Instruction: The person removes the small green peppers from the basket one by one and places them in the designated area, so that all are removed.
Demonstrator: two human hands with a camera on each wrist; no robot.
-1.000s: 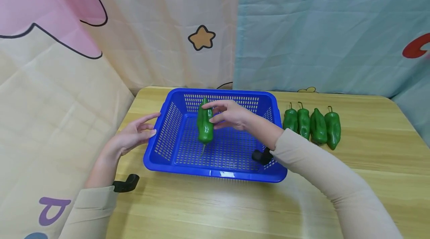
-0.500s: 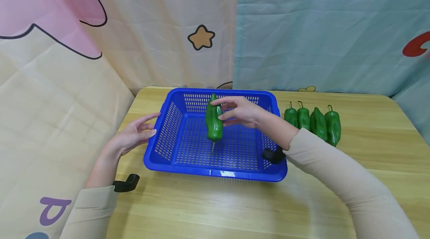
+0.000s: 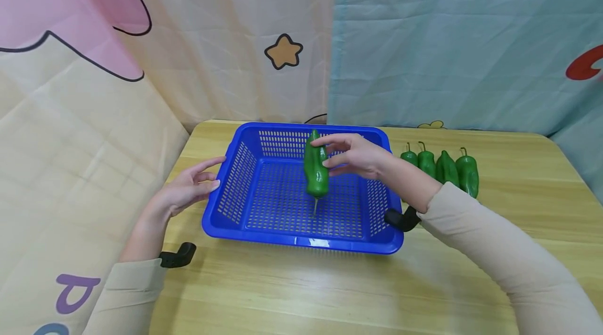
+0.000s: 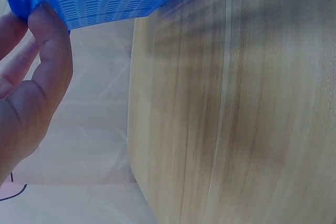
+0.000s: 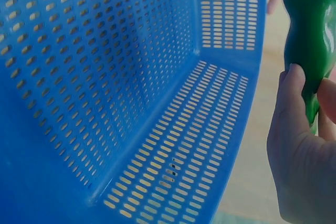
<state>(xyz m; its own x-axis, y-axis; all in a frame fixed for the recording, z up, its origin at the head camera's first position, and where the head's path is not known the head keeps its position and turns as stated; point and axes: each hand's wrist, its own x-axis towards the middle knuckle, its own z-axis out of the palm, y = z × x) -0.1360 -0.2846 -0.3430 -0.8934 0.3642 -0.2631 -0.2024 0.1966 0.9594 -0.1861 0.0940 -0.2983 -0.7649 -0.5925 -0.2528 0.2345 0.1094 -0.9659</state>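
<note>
A blue plastic basket with slotted walls stands on the table. My left hand holds its left rim, the thumb and index fingertips at the edge; the left wrist view shows the thumb bent against the basket. Over the right part of the basket, my right hand grips a glossy green pepper between thumb and fingers. The pepper's stem points toward me and its tapered end away. In the right wrist view the pepper sits in the fingers, apart from the basket wall.
Several more green peppers lie in a row on the wooden table, right of the basket, partly hidden by the right forearm. Printed curtains hang behind the table and at its left. A black wrist mount sits near the basket's right rim.
My right hand has carried the pepper rightward over the basket, from left of its middle to right of it. The left hand and the basket have stayed in place.
</note>
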